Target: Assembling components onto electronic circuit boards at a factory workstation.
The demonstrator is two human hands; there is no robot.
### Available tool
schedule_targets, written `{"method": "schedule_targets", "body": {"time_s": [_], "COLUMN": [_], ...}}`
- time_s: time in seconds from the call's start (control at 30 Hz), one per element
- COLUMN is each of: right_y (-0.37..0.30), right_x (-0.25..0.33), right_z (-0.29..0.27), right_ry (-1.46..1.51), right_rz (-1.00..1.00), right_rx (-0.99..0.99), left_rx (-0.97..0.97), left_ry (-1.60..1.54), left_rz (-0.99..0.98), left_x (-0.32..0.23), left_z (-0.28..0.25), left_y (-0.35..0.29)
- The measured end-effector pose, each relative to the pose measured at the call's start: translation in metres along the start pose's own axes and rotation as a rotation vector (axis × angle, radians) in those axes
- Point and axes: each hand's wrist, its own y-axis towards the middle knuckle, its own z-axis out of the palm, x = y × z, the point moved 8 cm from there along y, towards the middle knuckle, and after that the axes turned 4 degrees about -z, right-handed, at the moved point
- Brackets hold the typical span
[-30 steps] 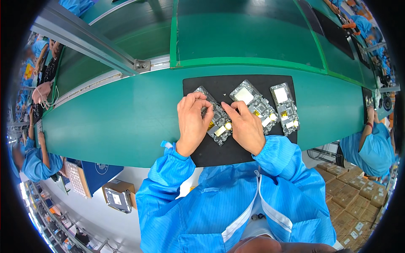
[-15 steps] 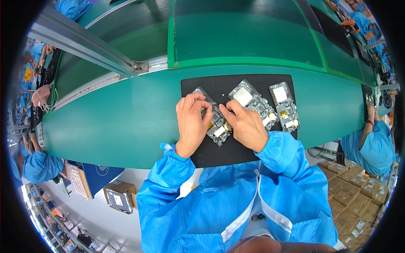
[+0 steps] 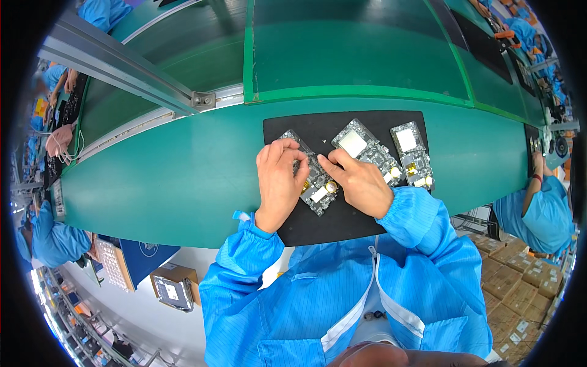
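Three green-grey circuit boards lie tilted on a black mat point(image 3: 299, 229). My left hand point(image 3: 279, 183) covers part of the left board point(image 3: 321, 194), its thumb and forefinger curled together over the board's upper part. Whatever is between those fingertips is too small or hidden to tell. From the right, my right hand point(image 3: 362, 186) reaches to the same board, fingers bent and tips close together near its right edge. I cannot make out anything in them. Beside this hand is the middle board point(image 3: 369, 147), with a large white square, partly covered by the hand. Farther right lies the third board point(image 3: 413, 153).
A tiny white piece point(image 3: 324, 141) lies on the mat between two boards. The green bench point(image 3: 165, 177) meets a raised green-edged panel point(image 3: 361, 93) behind. A metal post point(image 3: 128, 67) slants at the left. Co-workers in blue sit at both sides; cartons point(image 3: 513, 281) are stacked lower right.
My right hand has drawn slightly right and down, showing more of the round gold part on the left board. My left hand stays nearly in place. The view has shifted a little.
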Motion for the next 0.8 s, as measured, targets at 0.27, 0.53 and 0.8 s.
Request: {"method": "schedule_targets", "body": {"time_s": [0.27, 0.53, 0.8], "right_y": [-0.051, -0.181, -0.174], "right_x": [-0.042, -0.113, -0.087], "right_z": [-0.075, -0.108, -0.076], "right_ry": [-0.030, -0.361, -0.135], "right_rz": [0.315, 0.730, 0.599], "right_rx": [-0.416, -0.414, -0.429], "left_rx": [-0.189, -0.063, -0.203], "left_ry": [0.040, -0.354, 0.097], "left_rz": [-0.174, -0.021, -0.335], "left_x": [0.021, -0.007, 0.023], "left_z": [-0.038, -0.009, -0.035], "left_y": [0.010, -0.004, 0.007]}}
